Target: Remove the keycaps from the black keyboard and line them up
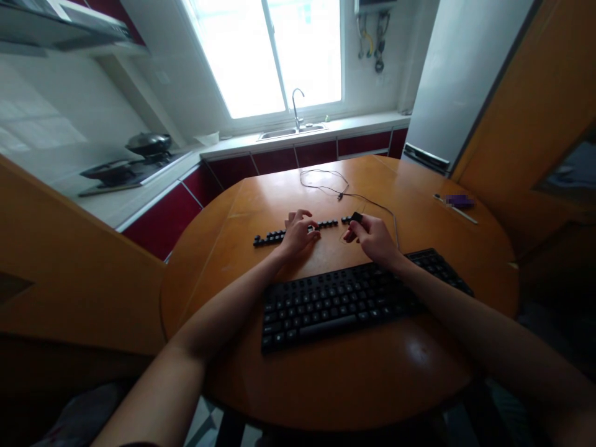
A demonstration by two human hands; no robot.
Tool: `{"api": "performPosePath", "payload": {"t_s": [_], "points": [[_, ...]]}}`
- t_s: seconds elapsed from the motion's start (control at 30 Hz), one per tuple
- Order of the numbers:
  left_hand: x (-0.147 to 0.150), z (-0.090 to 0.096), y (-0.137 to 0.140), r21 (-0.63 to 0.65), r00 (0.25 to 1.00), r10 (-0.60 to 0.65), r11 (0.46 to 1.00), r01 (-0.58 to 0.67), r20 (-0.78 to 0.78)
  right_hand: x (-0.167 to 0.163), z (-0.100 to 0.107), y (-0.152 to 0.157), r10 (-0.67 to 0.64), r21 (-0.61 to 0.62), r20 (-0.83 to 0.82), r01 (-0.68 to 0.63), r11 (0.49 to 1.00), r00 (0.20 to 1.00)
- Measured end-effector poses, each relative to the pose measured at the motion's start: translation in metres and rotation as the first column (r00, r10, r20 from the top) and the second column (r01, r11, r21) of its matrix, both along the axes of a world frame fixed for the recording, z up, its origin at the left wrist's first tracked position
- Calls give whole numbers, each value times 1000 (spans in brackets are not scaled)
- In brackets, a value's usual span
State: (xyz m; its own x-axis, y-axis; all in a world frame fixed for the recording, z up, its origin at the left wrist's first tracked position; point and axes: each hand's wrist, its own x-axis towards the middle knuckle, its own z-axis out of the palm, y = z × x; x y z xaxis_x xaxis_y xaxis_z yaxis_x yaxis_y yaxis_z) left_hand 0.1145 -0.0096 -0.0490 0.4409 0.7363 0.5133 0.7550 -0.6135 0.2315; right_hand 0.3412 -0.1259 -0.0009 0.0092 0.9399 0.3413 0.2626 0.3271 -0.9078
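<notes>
My left hand (300, 231) is over a row of loose black keycaps (272, 238), its fingers bent and apart, with the fingertips at the row. The row lies on the table behind the keyboard. My right hand (371, 236) is closed on a small black piece with thin wire beside it, which looks like a keycap puller (356, 217). A short group of keycaps (345, 220) lies just left of that piece. Nearer to me is a black keyboard (321, 304), its right part crossed by my right forearm. Along its back row, keycaps appear to be off.
The round wooden table (223, 261) holds everything. A thin cable (326, 186) loops across its far side. At the right lie a purple item (460, 201) and a thin pale stick (464, 215). Beyond stand a counter with a sink (279, 133) and a stove with pans (149, 144).
</notes>
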Motion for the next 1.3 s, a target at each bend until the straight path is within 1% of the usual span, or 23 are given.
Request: {"api": "performPosePath", "payload": {"t_s": [0.43,0.53,0.6,0.67,0.73,0.8,0.87,0.97,1.13,1.23,1.3], "points": [[-2,-2,1,-2,1000,6,1000,-6,-3,3,4,1,9,21,-21,-9,1000,1000],[-2,-1,1,12,1000,2,1000,-2,12,10,9,3,63,25,-6,-63,998,998],[-1,1,0,27,999,-5,1000,4,33,21,14,4,147,26,46,-148,989,988],[0,3,-1,43,998,-14,999,12,59,34,22,4,267,-6,138,-269,963,954],[1,5,-2,53,997,-24,998,20,78,48,30,1,410,-87,227,-401,912,883],[2,6,-3,58,995,-31,998,26,92,59,37,-2,510,-188,296,-474,860,808],[2,6,-3,61,994,-29,998,23,109,65,41,-6,583,-263,346,-520,812,735],[2,4,-3,56,991,-19,998,12,129,65,41,-10,645,-325,384,-557,764,661],[1,1,-1,60,987,-7,998,-2,159,61,36,-11,676,-390,388,-553,737,627],[0,0,0,57,986,5,998,-15,167,59,35,-11,710,-443,406,-556,703,575],[0,0,1,56,985,16,998,-26,173,58,35,-12,723,-479,431,-542,691,540]]}}
